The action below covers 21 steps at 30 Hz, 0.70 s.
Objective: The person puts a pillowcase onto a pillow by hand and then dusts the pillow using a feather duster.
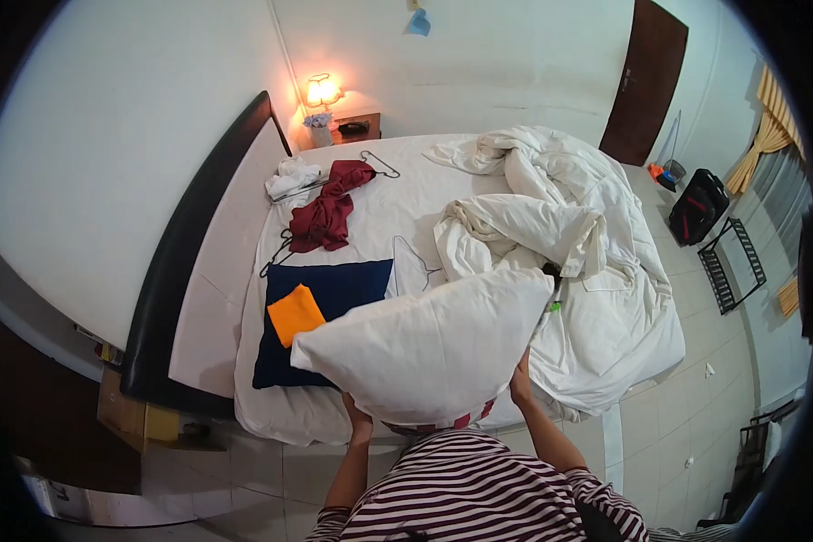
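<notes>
A large white pillow [425, 348] is held up in front of my body, over the near edge of the bed. My left hand [359, 417] grips its lower left side, the fingers partly hidden beneath it. At the right side, my right hand [520, 381] holds the pillow, fingers mostly behind it. Beyond the pillow lies a navy blue cushion [334, 280] with a folded orange cloth [295, 314] on top. Farther back are a crumpled dark red cloth [322, 221] and a clothes hanger [379, 164] on the sheet.
A bunched white duvet [551, 217] covers the bed's right side. The dark headboard [176, 244] stands at left, with a lit lamp [322, 90] on a bedside table [359, 128]. On the tiled floor at right are a black suitcase [698, 208] and a luggage rack [732, 266].
</notes>
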Each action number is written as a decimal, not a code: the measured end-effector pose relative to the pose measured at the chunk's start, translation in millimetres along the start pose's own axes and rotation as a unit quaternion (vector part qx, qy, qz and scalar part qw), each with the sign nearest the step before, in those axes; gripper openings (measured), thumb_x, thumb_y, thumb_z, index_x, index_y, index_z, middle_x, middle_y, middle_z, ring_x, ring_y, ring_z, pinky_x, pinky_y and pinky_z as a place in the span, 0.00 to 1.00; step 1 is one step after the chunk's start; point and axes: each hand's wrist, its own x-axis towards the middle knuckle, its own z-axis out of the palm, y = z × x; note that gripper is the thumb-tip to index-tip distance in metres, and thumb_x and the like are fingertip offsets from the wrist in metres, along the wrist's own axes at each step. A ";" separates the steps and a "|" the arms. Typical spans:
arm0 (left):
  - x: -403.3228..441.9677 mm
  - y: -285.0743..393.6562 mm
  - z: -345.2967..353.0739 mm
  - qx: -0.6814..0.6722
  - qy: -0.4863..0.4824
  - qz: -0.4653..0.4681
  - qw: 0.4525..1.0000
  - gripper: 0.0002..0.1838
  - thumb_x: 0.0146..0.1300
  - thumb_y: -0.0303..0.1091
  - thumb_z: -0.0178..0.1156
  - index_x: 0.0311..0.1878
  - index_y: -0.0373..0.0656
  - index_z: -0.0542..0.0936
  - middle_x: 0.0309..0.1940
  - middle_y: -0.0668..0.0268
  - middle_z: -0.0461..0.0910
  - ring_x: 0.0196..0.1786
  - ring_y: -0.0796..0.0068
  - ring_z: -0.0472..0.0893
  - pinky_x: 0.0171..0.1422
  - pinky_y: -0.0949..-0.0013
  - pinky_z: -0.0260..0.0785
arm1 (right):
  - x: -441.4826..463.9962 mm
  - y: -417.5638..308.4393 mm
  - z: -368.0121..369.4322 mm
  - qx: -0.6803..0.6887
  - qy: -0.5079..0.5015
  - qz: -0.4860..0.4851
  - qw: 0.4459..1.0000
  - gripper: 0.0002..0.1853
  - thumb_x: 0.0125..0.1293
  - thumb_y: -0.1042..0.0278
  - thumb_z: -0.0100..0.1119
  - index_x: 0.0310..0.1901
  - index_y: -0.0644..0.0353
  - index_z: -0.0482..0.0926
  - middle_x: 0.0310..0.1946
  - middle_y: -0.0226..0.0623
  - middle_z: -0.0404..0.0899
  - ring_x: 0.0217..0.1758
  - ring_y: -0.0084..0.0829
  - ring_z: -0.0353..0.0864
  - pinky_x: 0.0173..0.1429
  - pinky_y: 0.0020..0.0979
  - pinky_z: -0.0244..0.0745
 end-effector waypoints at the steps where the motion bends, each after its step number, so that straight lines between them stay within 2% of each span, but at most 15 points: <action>1: 6.7 0.4 0.7 -0.003 0.006 -0.004 1.000 0.31 0.71 0.55 0.46 0.68 0.44 0.65 0.63 0.65 0.70 0.64 0.65 0.69 0.68 0.61 0.60 | 6.7 -1.1 3.0 -0.036 -0.001 -0.024 0.999 0.29 0.67 0.72 0.51 0.69 0.62 0.57 0.67 0.40 0.63 0.68 0.33 0.63 0.70 0.32 0.59; 3: 21.2 4.4 6.4 -0.007 0.014 -0.013 1.000 0.30 0.70 0.55 0.47 0.66 0.43 0.67 0.61 0.65 0.72 0.62 0.66 0.71 0.66 0.62 0.62 | 18.4 -1.8 7.8 -0.106 0.000 -0.074 0.992 0.31 0.68 0.73 0.51 0.71 0.61 0.56 0.67 0.39 0.64 0.67 0.30 0.65 0.69 0.30 0.59; 4: 27.9 9.0 10.4 0.012 0.005 0.012 1.000 0.29 0.70 0.54 0.47 0.65 0.43 0.69 0.59 0.65 0.73 0.60 0.66 0.72 0.64 0.63 0.63 | 25.5 -3.2 10.9 -0.089 -0.012 -0.100 0.991 0.27 0.67 0.74 0.51 0.68 0.63 0.62 0.62 0.39 0.71 0.63 0.30 0.69 0.67 0.29 0.62; 7: 43.1 18.1 24.7 0.046 0.002 0.056 0.997 0.27 0.70 0.51 0.47 0.64 0.41 0.70 0.57 0.65 0.74 0.58 0.67 0.73 0.63 0.63 0.64 | 45.9 -1.1 10.9 -0.066 -0.050 -0.026 0.996 0.25 0.65 0.73 0.52 0.65 0.65 0.68 0.59 0.36 0.75 0.62 0.30 0.71 0.66 0.29 0.63; 8: 44.6 19.6 28.6 0.052 0.003 0.067 0.996 0.27 0.70 0.50 0.48 0.63 0.41 0.70 0.57 0.65 0.75 0.57 0.67 0.73 0.62 0.64 0.64 | 52.9 0.9 11.6 -0.056 -0.036 -0.070 0.995 0.20 0.66 0.74 0.53 0.59 0.66 0.74 0.52 0.35 0.80 0.57 0.28 0.75 0.63 0.28 0.67; 11: 48.6 21.9 36.4 0.063 0.005 0.081 0.995 0.25 0.70 0.47 0.49 0.61 0.39 0.71 0.55 0.64 0.76 0.55 0.68 0.74 0.60 0.65 0.65 | 63.6 -5.3 16.9 -0.028 -0.028 -0.042 0.998 0.20 0.66 0.73 0.53 0.59 0.67 0.73 0.52 0.35 0.79 0.56 0.27 0.75 0.62 0.28 0.67; 14: 44.9 19.9 35.5 0.048 -0.012 0.069 0.996 0.23 0.70 0.45 0.50 0.60 0.38 0.73 0.54 0.64 0.77 0.53 0.69 0.75 0.59 0.66 0.66 | 65.0 5.8 19.8 -0.029 0.007 -0.081 0.996 0.19 0.67 0.71 0.52 0.58 0.66 0.74 0.51 0.36 0.80 0.54 0.27 0.75 0.59 0.29 0.70; 17: 31.3 13.7 30.8 -0.001 -0.046 0.032 0.998 0.21 0.70 0.42 0.51 0.58 0.37 0.74 0.52 0.63 0.78 0.51 0.69 0.77 0.57 0.67 0.67 | 61.6 11.3 7.6 0.038 -0.024 0.016 0.999 0.18 0.69 0.68 0.51 0.58 0.65 0.74 0.50 0.36 0.80 0.52 0.28 0.77 0.55 0.31 0.73; 18: 28.2 12.3 30.8 -0.008 -0.055 0.026 0.998 0.20 0.70 0.41 0.51 0.58 0.36 0.74 0.52 0.63 0.78 0.50 0.70 0.77 0.56 0.67 0.68 | 70.5 38.3 -1.4 0.162 0.044 0.115 0.979 0.17 0.71 0.66 0.49 0.56 0.62 0.75 0.47 0.35 0.81 0.47 0.30 0.80 0.51 0.32 0.76; 21: 25.2 9.7 22.2 0.001 -0.069 -0.003 0.998 0.20 0.70 0.41 0.51 0.58 0.37 0.74 0.52 0.62 0.79 0.52 0.69 0.77 0.57 0.67 0.68 | 69.4 43.6 -1.2 0.177 0.058 0.111 0.976 0.17 0.69 0.65 0.50 0.55 0.64 0.76 0.45 0.37 0.82 0.46 0.32 0.81 0.50 0.33 0.76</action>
